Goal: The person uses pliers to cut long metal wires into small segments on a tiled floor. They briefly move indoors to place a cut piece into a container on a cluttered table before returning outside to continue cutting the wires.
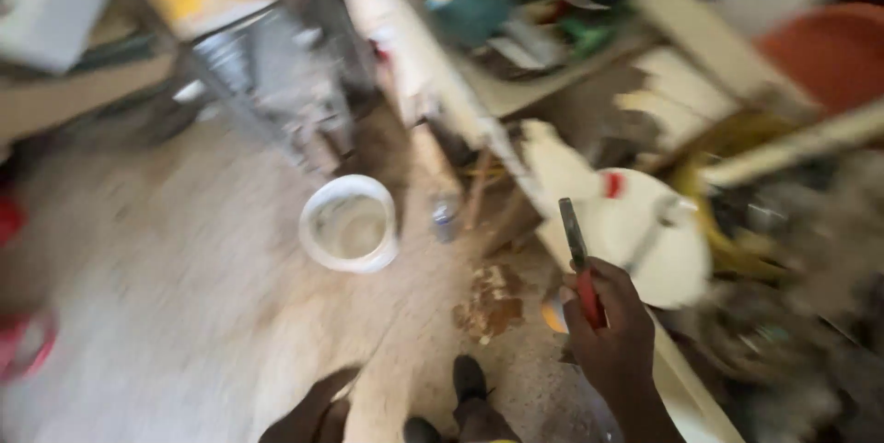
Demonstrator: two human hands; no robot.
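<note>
Right hand is clamped round a red-handled tool, blade pointing up and away, just near of the white jug on the right. Left hand is low at the near edge – grip can't be told. Risk, imo: cluttered floor w/ the white bucket ahead – a trip with that blade out could cut.

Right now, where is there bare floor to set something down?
Bare floor lies left of the white bucket. Right of it is crowded: white jug, boards, clutter. The right hand holds a red-handled tool.
</note>
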